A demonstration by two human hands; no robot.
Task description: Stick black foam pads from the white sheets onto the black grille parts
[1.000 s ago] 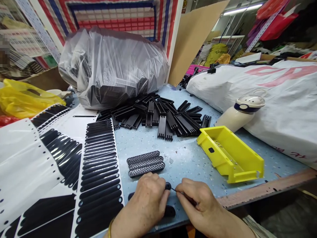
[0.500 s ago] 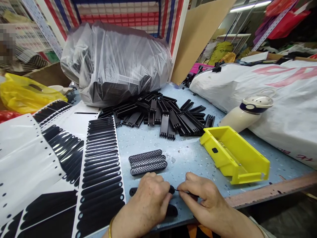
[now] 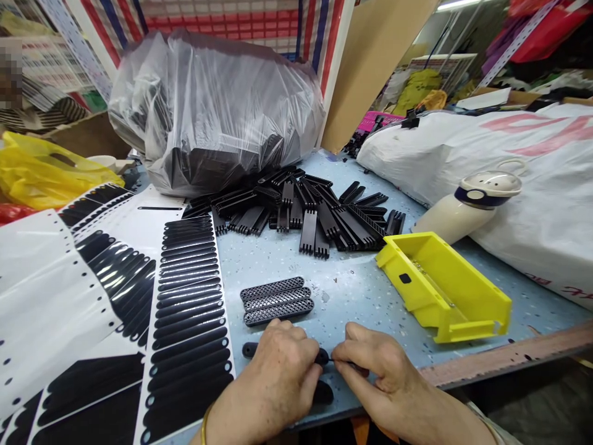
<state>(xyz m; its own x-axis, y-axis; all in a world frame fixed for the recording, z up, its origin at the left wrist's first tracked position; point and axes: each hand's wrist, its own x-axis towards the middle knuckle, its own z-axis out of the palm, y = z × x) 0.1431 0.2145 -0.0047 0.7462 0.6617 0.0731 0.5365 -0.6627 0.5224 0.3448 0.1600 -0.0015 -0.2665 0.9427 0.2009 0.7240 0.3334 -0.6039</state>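
Observation:
My left hand (image 3: pixel 282 374) presses down with curled fingers on a long black plastic strip with rounded ends (image 3: pixel 250 350), which lies on the table. The strip's middle is hidden under the fingers. My right hand (image 3: pixel 375 368) pinches a thin dark pointed tool (image 3: pixel 330 360), its tip touching the strip's right end; its exact kind cannot be made out. A second black strip (image 3: pixel 323 392) sticks out below my left hand. Just beyond my hands lie several black strips with a diamond-textured face (image 3: pixel 277 303), side by side.
A pile of black slotted strips (image 3: pixel 319 216) lies in front of a bulging plastic bag (image 3: pixel 217 111). To the right are a yellow bin (image 3: pixel 445 296), a cream bottle (image 3: pixel 454 216) and a white sack (image 3: pixel 532 216). Sheets of black adhesive strips (image 3: pixel 189 321) cover the left side.
The camera view has shifted slightly. Both hands stay almost in place, with the thin tool still at the strip's right end.

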